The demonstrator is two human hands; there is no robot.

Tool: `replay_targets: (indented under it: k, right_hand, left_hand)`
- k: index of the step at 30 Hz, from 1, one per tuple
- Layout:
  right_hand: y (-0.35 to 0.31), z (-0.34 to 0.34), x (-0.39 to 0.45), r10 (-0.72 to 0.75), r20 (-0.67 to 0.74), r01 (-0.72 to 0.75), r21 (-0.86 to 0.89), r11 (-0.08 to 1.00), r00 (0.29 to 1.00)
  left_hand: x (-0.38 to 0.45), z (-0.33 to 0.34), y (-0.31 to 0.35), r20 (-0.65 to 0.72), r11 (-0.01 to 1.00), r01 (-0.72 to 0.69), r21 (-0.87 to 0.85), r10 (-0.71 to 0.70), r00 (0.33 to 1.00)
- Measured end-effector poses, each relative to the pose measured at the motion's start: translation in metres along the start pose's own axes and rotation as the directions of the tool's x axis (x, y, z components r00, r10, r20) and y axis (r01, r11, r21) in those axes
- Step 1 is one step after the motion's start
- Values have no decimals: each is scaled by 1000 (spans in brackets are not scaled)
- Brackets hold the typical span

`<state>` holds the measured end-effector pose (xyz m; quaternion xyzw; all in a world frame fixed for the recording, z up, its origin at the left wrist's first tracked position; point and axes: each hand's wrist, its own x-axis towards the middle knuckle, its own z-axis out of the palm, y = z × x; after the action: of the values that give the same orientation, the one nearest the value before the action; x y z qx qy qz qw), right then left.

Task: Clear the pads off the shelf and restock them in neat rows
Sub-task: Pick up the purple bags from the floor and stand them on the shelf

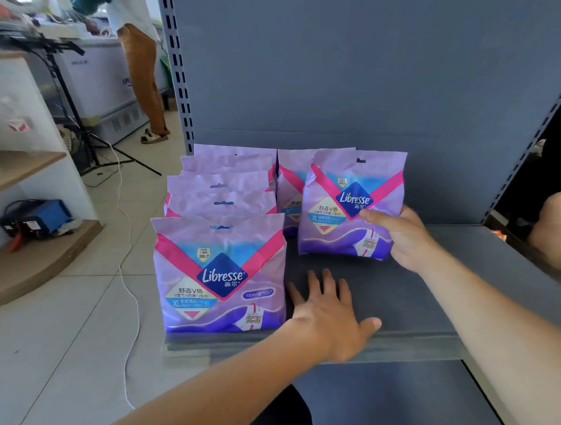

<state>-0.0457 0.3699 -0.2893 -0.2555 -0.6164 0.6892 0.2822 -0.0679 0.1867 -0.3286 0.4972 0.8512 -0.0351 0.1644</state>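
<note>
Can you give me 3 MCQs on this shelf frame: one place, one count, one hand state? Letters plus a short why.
1. Where does the pack held by the right hand sit?
A. at the front of the right row
B. on the floor
C. on top of the left row

2. How many packs show in the left row?
A. two
B. five
C. nine

3. What is the left hand doing?
A. pinching a pack
B. making a fist
C. lying flat, fingers spread, on the shelf

Key:
1 A: the held pack stands upright in front of another pack.
2 B: five tops stack front to back.
3 C: the palm is down on bare shelf, holding nothing.
</note>
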Motion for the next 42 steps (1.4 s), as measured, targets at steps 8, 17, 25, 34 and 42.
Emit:
replay_targets:
  k: [8,17,25,34,42]
  right_hand:
    - [34,22,34,3,24,-2,-62,998,1000]
    - [38,48,49,43,-26,-47,-145,988,999]
    - [27,51,37,25,-166,-78,-320,944,986]
    - [13,13,-23,1,-108,-86,-785,613,994]
    - [-18,-21,-124,152,77,47,-979,196,985]
  left_hand:
    - [2,2,0,12,1000,6,-20,-6,1000]
    - [2,1,0,27,1000,9,-21,-8,1000]
    - [2,-1,-2,28,999,7,-35,-6,1000]
    - [5,-4,-4,27,999,13,-45,-12,1000]
    - [-14,-22,-11,-106,979,-205,7,204,973]
